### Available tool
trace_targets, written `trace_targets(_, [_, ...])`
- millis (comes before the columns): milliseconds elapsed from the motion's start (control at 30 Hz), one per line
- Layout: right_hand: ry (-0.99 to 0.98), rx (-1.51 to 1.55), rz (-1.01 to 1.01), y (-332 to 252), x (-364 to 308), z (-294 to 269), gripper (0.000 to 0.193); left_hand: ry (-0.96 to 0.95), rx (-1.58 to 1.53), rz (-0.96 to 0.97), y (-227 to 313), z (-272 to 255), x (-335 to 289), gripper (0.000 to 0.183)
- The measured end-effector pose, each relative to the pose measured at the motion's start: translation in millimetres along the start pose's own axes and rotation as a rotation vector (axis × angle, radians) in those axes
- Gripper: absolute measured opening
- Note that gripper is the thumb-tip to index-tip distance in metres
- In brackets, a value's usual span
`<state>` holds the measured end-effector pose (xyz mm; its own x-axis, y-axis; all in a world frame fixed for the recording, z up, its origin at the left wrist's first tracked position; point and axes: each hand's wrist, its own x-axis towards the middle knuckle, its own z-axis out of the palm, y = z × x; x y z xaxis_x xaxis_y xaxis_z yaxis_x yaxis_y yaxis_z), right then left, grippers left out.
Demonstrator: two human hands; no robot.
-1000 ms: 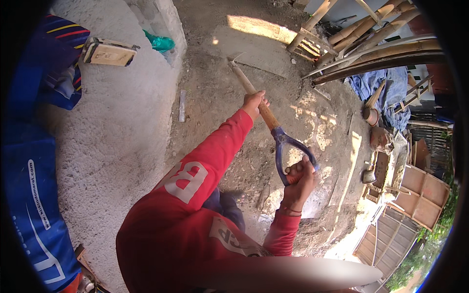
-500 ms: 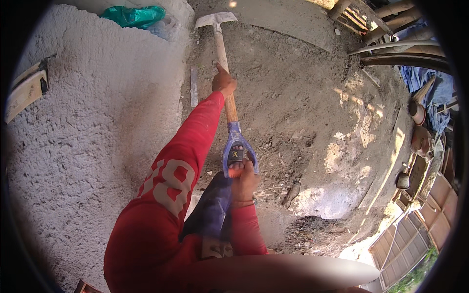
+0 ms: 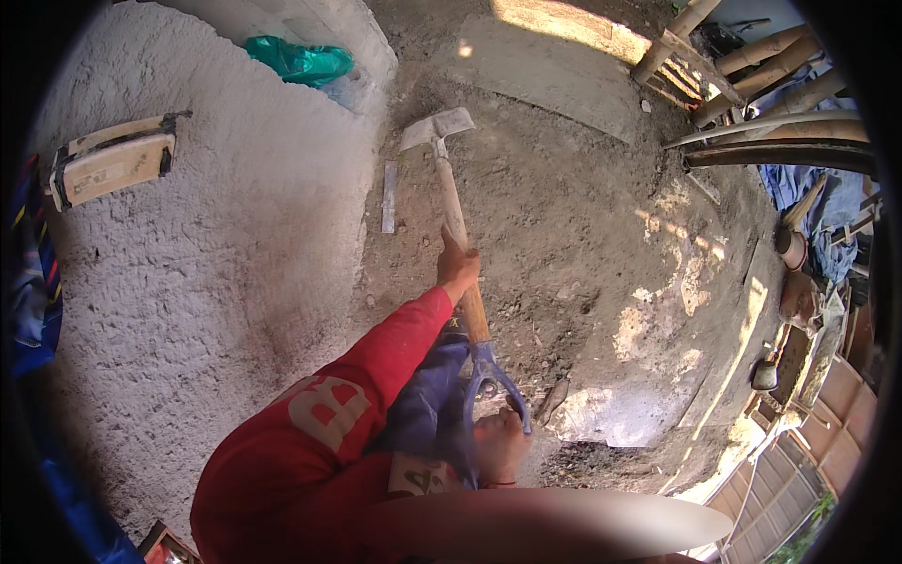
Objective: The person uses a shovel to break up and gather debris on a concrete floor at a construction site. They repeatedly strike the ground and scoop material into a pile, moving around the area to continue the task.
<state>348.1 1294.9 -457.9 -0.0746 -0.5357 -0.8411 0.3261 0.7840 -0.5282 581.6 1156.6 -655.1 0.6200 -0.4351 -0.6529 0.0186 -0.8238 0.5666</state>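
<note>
A shovel (image 3: 454, 202) with a wooden shaft and a blue D-shaped handle stretches away from me over the bare dirt ground. Its pale, dirt-caked blade (image 3: 439, 129) is at the far end, beside the foot of the rough white wall. My left hand (image 3: 458, 268) is wrapped round the middle of the shaft. Closer to my body, my right hand (image 3: 501, 442) grips the D-shaped handle, slightly blurred. Both sleeves are red. A flat grey strip (image 3: 389, 197) lies on the dirt to the left of the shaft.
The rough whitish wall (image 3: 235, 235) takes up the left side, with a green plastic bag (image 3: 299, 62) on its top. Bamboo poles (image 3: 770, 56) and blue cloth (image 3: 832, 226) crowd the right. A pale slab (image 3: 611, 414) lies right of my hands.
Both hands and the shovel have come back toward my body and slightly right, the blade now nearer. The view has also shifted, bringing more of the left side in.
</note>
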Motion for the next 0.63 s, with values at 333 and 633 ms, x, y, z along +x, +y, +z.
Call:
trace_targets(333, [-0.033, 0.505, 0.26, 49.5, 75.7, -15.4, 0.006, -0.002, 0.281, 0.052, 25.8, 10.6, 14.9, 0.109])
trace_targets(633, [-0.284, 0.406, 0.257, 79.0, 82.1, 52.3, 0.028, 0.004, 0.352, -0.066, 21.4, -44.9, 79.8, 0.098])
